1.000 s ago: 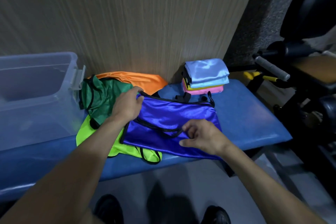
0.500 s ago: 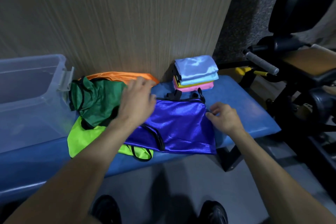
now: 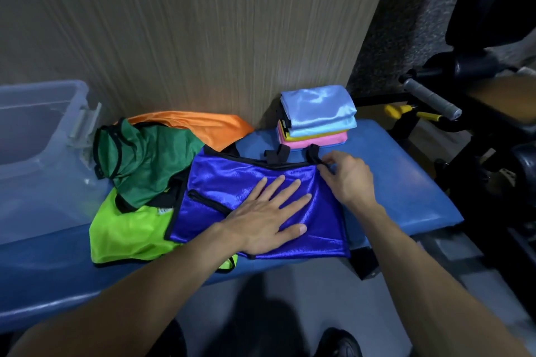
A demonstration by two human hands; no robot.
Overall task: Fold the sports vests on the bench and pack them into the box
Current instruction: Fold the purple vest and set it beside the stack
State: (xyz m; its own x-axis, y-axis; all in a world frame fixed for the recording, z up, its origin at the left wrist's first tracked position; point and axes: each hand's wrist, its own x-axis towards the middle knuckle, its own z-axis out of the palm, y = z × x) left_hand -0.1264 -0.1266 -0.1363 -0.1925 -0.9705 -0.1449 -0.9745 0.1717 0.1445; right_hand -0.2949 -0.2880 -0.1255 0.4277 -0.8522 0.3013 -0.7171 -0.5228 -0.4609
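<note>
Table (image 3: pixel 400 182): blue padded top across the middle of the frame.
Box (image 3: pixel 43 153): clear plastic, far left on the table.
Blue vest (image 3: pixel 232 182): centre, flat on the table, overlapping the lime vest (image 3: pixel 127 235).
Green vest (image 3: pixel 145 159): crumpled, left of centre, over the orange vest (image 3: pixel 203 124).
Folded stack (image 3: pixel 316 116): upper right of centre, against the wall.
Left hand (image 3: pixel 266 217): fingers spread, pressing flat on the blue vest.
Right hand (image 3: pixel 345 177): pinching the blue vest's upper right corner.

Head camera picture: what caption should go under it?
Left hand flattens the purple vest on the bench; right hand pinches its corner.
</note>
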